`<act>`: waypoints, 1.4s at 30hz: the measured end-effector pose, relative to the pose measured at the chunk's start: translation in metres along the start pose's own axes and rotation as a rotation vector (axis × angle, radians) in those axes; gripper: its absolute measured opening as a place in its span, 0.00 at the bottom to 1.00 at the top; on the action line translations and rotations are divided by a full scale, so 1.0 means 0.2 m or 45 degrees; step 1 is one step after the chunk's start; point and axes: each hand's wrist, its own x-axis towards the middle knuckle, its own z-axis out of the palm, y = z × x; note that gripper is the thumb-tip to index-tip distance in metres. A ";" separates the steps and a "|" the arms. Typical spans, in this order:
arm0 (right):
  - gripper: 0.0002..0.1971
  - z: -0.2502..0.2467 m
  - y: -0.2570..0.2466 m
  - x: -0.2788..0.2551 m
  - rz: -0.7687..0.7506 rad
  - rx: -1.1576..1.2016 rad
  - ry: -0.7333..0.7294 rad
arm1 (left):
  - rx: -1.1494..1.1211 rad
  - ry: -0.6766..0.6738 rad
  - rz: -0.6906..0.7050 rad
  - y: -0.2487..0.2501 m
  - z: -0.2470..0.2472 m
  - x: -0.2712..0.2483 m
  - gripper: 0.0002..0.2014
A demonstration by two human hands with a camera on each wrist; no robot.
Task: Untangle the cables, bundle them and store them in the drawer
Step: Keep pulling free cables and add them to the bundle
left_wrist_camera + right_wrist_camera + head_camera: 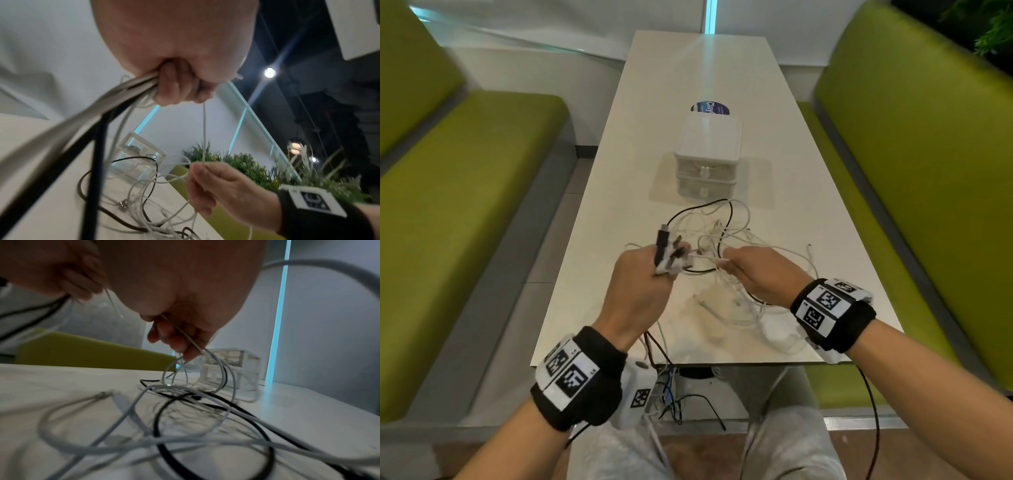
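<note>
A tangle of white and black cables lies on the white table in front of a small white drawer unit, both drawers shut. My left hand grips a bunch of cable ends, black and white plugs sticking up above the fist; the cables run out under its curled fingers. My right hand pinches one thin white cable stretched taut between the two hands. In the right wrist view the fingers curl round that white cable above the tangle.
Green benches flank the table on both sides. A round blue sticker lies behind the drawer unit. Some cables hang over the near table edge toward my lap. Plants stand behind the right bench.
</note>
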 end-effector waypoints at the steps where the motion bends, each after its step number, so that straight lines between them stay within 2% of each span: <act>1: 0.15 0.00 0.03 0.01 0.038 0.000 0.001 | -0.100 0.041 0.011 0.01 -0.01 -0.01 0.14; 3: 0.17 -0.02 0.05 0.03 0.099 0.009 -0.025 | -0.099 0.044 0.010 0.01 -0.01 -0.01 0.18; 6: 0.17 -0.03 0.03 0.06 0.135 0.005 -0.067 | 0.132 -0.004 -0.084 -0.01 0.01 0.02 0.11; 8: 0.15 -0.02 0.01 0.06 0.119 -0.047 -0.070 | 0.286 -0.024 -0.064 0.01 0.01 0.04 0.20; 10: 0.16 -0.02 -0.02 0.06 0.100 -0.101 -0.058 | 0.320 -0.050 0.022 0.05 0.02 0.04 0.25; 13: 0.17 -0.03 -0.08 0.06 0.053 -0.138 -0.045 | 0.400 -0.197 0.040 0.08 0.07 0.04 0.18; 16: 0.10 -0.04 -0.13 0.05 0.031 -0.124 -0.073 | 0.550 -0.291 -0.015 0.08 0.11 0.04 0.08; 17: 0.09 -0.04 -0.14 0.05 0.014 -0.113 -0.078 | 0.550 -0.264 -0.008 0.07 0.11 0.04 0.06; 20: 0.12 -0.03 -0.13 0.03 -0.032 0.004 -0.099 | 0.462 -0.085 0.060 0.05 0.09 0.03 0.10; 23: 0.13 -0.01 -0.05 0.02 0.122 0.134 -0.117 | 0.012 0.225 0.036 0.04 0.03 0.04 0.12; 25: 0.14 0.00 -0.01 0.01 0.170 0.146 -0.100 | -0.186 0.331 -0.029 0.03 0.01 0.06 0.15; 28: 0.19 -0.02 -0.02 0.03 0.177 0.162 -0.058 | 0.024 0.307 -0.026 0.01 0.00 0.09 0.15; 31: 0.18 -0.01 -0.03 0.05 0.176 0.121 -0.051 | 0.151 0.309 0.116 0.01 0.02 0.08 0.26; 34: 0.16 0.01 -0.05 0.06 0.179 0.050 -0.051 | 0.246 0.243 0.343 0.02 0.05 0.05 0.36; 37: 0.17 0.00 -0.07 0.07 0.186 0.047 -0.078 | 0.236 0.110 0.469 0.02 0.08 0.03 0.37; 40: 0.16 -0.03 -0.11 0.06 0.203 -0.020 -0.130 | 0.346 -0.129 0.356 0.00 0.12 0.05 0.37; 42: 0.17 -0.04 -0.14 0.06 0.187 -0.084 -0.128 | 0.523 -0.274 0.189 -0.02 0.14 0.07 0.30</act>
